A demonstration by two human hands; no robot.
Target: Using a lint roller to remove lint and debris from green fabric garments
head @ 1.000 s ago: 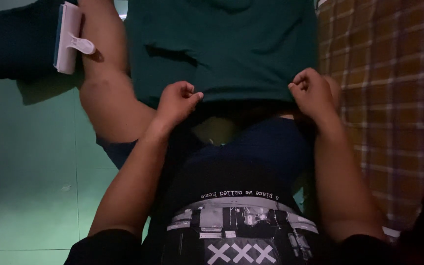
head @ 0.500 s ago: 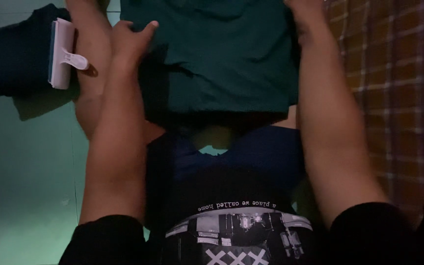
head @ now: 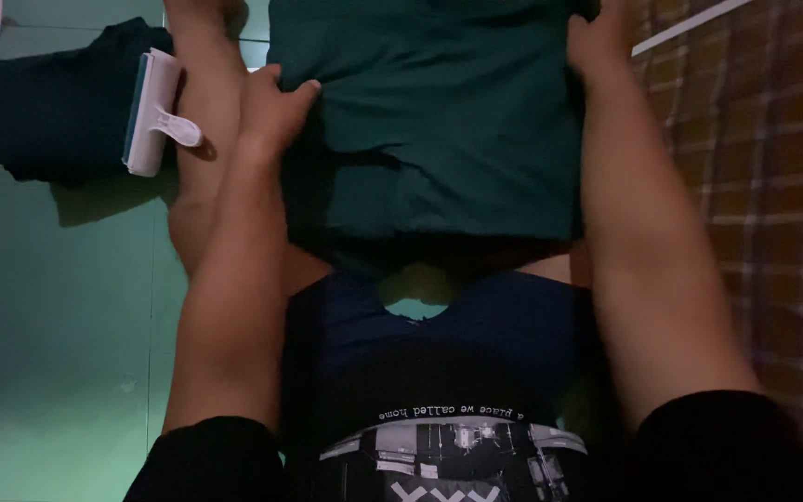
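A dark green folded garment (head: 439,121) lies across my lap and legs. My left hand (head: 271,107) rests on its left edge, thumb over the cloth and fingers gripping the fold. My right hand (head: 598,42) holds the garment's upper right edge near the top of the view. Both forearms reach forward from black sleeves. Under the garment my bare legs (head: 199,139) and dark blue shorts (head: 513,316) show.
A white lint roller (head: 149,116) lies on a folded dark garment (head: 48,107) at the upper left, on a green tiled floor (head: 67,353). A brown plaid cloth (head: 755,186) covers the right side.
Both hands moved from the garment's near hem up to its far part, along its two sides. The green garment now lies flatter and spread wider over my legs.
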